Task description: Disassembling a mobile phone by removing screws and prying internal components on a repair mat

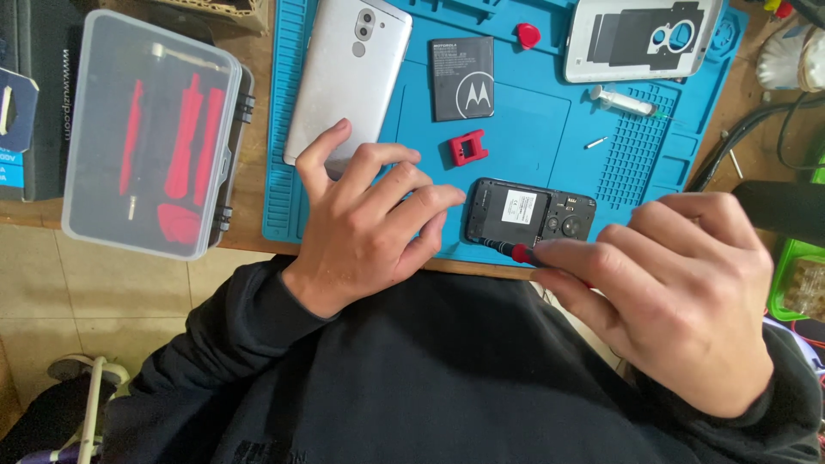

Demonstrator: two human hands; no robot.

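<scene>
A small dark phone (530,211) with its back removed lies near the front edge of a blue work mat (516,129). My right hand (679,292) grips a red-and-black screwdriver (513,250) whose tip touches the phone's lower left corner. My left hand (369,215) rests on the mat just left of the phone, fingers spread and pointing toward it, holding nothing. A black battery (462,77) lies further back, with a small red block (467,148) between it and the phone.
A silver phone (346,73) lies face down at the mat's left. A white back cover (640,36), a red pick (528,35), a syringe (623,101) and a loose screw (595,143) sit further back. A clear tool case (150,133) stands at the left; cables (748,137) at the right.
</scene>
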